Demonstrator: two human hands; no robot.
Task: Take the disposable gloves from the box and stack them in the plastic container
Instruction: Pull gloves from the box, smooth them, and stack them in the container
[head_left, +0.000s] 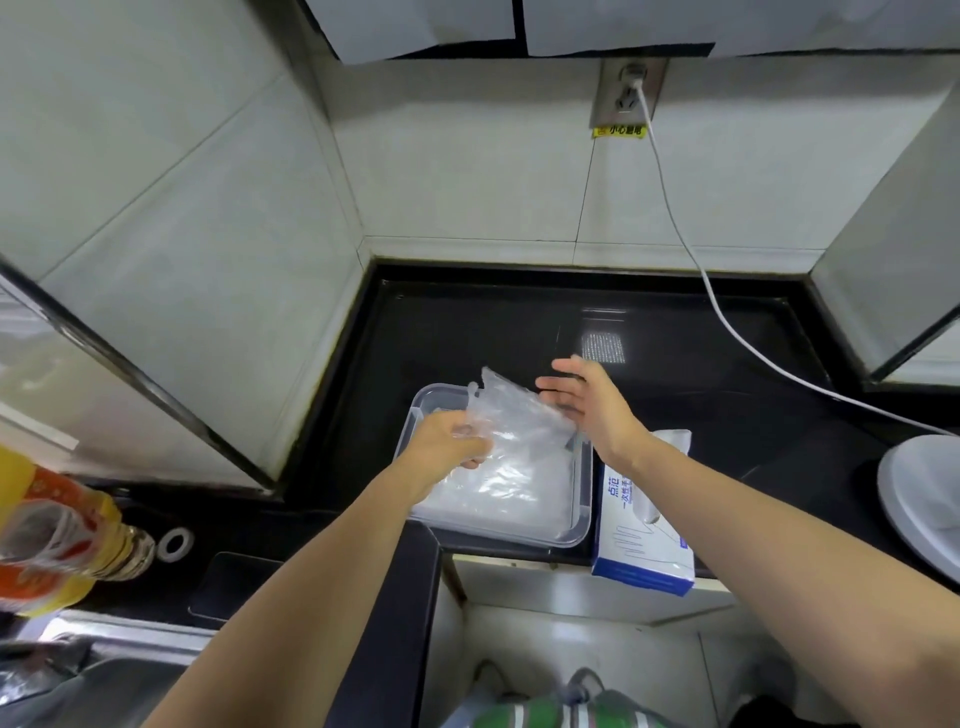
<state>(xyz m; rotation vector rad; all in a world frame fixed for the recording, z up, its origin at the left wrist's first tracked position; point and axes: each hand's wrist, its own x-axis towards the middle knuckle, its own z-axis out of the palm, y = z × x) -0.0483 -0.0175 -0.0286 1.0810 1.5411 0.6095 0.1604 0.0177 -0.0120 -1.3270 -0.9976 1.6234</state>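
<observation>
Our left hand (452, 441) pinches a clear glove (519, 410) over the plastic container (583, 519), our right hand (587, 402) open beside the glove; we should smooth it flat before lowering it onto the stacked gloves (519, 491).

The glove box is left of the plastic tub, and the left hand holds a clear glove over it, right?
No. In the head view the glove box sits right of the plastic tub. The left hand does hold a clear glove over it.
</observation>
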